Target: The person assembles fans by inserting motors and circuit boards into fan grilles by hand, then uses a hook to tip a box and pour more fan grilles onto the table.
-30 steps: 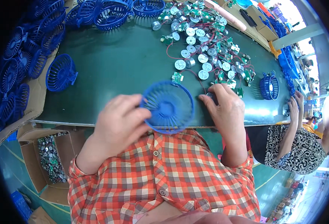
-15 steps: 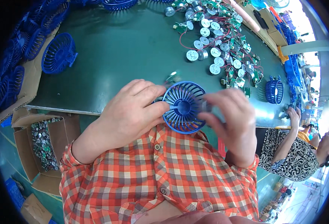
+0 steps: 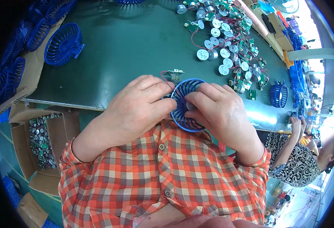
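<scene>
A round blue slatted fan housing is held in front of my chest, its hollow side turned up. My left hand is closed on its left rim. Inside the housing, the bent fingers and thumb of my right hand grip a small round silver motor, mostly hidden by the fingers. A small green circuit board with a display sits just beyond my left fingertips. A red wire runs from the board towards that hand.
Wired silver motors and green boards lie heaped at the far right. Blue housings stand on the table at left and right. A cardboard box of small parts is below left. A co-worker sits at right.
My right hand has moved left into the blue fan housing with the motor. The circuit board, blurred before, now shows clearly beyond my left hand. The whole view has shifted slightly.
</scene>
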Action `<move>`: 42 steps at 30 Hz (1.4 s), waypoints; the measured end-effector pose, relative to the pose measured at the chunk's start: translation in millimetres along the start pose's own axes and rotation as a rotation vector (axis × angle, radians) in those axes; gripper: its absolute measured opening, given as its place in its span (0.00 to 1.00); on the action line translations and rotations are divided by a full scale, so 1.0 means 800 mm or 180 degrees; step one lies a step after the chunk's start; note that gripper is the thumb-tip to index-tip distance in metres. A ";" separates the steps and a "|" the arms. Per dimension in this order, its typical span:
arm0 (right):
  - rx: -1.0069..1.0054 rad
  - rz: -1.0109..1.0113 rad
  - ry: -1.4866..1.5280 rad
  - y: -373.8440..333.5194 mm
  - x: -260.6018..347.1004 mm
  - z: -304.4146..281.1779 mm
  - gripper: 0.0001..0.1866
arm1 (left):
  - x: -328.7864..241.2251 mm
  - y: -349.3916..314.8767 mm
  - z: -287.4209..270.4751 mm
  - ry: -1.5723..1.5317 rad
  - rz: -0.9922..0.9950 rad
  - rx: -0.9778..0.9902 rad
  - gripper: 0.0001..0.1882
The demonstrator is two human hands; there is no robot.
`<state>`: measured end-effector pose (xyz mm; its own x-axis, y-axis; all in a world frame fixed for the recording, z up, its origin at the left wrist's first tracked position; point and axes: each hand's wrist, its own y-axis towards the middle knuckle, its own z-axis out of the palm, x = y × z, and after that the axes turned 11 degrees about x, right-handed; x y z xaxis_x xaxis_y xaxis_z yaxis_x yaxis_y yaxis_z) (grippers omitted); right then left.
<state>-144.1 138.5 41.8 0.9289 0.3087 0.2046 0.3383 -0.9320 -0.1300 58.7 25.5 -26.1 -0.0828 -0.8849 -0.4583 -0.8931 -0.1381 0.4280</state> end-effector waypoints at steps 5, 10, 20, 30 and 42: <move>0.0085 0.0170 -0.0158 0.003 0.007 0.001 0.18 | 0.002 0.000 -0.004 0.0087 -0.0076 -0.0077 0.10; -0.0361 -0.0267 0.0511 -0.022 0.008 0.005 0.23 | 0.000 -0.005 -0.007 0.0090 -0.0157 -0.0073 0.10; -0.1045 -0.0519 -0.0404 -0.034 -0.001 0.062 0.30 | -0.007 -0.018 -0.003 0.0011 -0.0176 -0.0079 0.18; -0.1358 -0.0328 0.0057 -0.031 -0.016 0.069 0.32 | 0.061 -0.075 -0.100 0.2222 -0.2580 -0.0504 0.23; -0.2862 0.2495 -0.0983 -0.187 -0.165 0.002 0.19 | 0.025 0.000 -0.045 0.1406 -0.1643 -0.0316 0.15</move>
<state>-317.4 237.7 32.9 0.8721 -0.4748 0.1182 -0.4371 -0.6473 0.6245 73.2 -8.4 -7.5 0.5494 -0.7904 -0.2711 -0.7233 -0.6123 0.3193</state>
